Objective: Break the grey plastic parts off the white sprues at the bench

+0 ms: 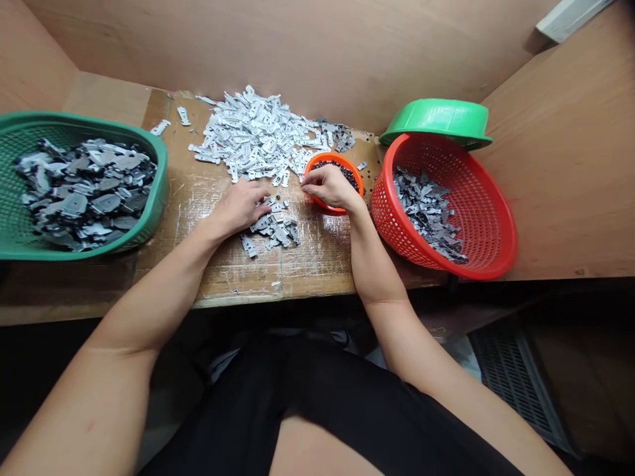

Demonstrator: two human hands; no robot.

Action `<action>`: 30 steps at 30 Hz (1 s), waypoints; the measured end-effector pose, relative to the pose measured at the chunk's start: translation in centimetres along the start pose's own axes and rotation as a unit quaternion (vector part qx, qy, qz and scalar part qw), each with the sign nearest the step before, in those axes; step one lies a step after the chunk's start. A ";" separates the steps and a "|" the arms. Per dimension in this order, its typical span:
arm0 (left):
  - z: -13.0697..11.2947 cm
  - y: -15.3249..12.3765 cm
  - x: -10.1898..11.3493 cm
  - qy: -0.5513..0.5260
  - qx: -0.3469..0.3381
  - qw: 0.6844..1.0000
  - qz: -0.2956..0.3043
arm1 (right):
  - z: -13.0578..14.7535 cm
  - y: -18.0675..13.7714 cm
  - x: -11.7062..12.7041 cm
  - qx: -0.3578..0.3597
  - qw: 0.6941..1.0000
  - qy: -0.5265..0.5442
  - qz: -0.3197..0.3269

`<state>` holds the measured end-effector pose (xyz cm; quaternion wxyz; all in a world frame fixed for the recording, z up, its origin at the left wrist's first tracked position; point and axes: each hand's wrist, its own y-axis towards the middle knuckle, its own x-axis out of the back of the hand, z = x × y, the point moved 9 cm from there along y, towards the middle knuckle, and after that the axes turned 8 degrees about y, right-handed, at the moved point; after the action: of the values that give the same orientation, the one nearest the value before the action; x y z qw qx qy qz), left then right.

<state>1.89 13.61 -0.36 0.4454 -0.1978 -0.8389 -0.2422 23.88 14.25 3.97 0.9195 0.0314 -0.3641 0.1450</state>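
My left hand [243,206] rests at the upper left of a small heap of grey metal pieces [275,231], its fingers curved and apart. Its fingertips reach the nearest pieces; a firm hold on any of them does not show. My right hand [330,185] is at the left side of a small orange bowl [333,210] with tiny dark parts [347,170] inside. Thumb and fingers there come together in a pinch over the rim. Whatever sits between them is too small to make out. One tiny dark part [278,197] lies near the left fingertips.
Behind the hands spreads a large pile of pale metal pieces [262,132] on the cardboard-covered table [238,284]. A green basket [161,178] of metal parts stands left. At right, a red basket [489,218] holds grey pieces, with a bright green basin [439,119] behind. Wooden panels [317,53] enclose the back and sides.
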 end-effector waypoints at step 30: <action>4.5 -1.2 2.8 -0.278 0.232 0.930 -0.069 | -4.5 -0.4 0.5 -0.088 0.980 -0.164 -0.077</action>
<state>-3.16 15.60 -0.44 0.2104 -0.0898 -0.9735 -0.0060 27.30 14.77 1.01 0.8550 0.0018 -0.5175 0.0344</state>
